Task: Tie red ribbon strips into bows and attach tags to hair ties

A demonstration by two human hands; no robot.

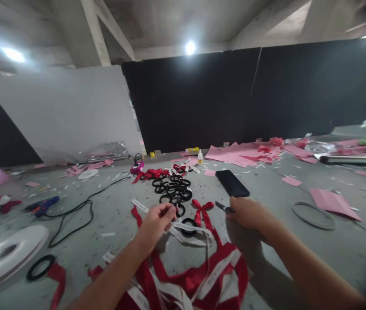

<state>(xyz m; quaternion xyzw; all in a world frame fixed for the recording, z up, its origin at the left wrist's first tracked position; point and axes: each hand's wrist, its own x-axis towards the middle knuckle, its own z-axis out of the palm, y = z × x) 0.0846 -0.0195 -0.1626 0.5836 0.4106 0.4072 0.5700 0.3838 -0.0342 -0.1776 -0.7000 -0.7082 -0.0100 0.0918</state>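
Observation:
My left hand (156, 224) pinches a white printed ribbon (189, 230) that trails across the grey floor over a black ring (188, 226). My right hand (246, 213) grips a small dark tool, likely scissors (224, 208), with the tip pointing left toward a red ribbon bow (202, 206). A heap of red and white ribbon (198, 280) lies just below both hands. Beyond them is a cluster of several black rings (173, 189).
A black phone (232, 183) lies by my right hand. Pink paper sheets (237, 155) and scraps are at the back right, a grey ring (314, 215) at the right. A blue glue gun (42, 206) with black cable, a white tape roll (6, 254) and a glue bottle (200, 157) are also there.

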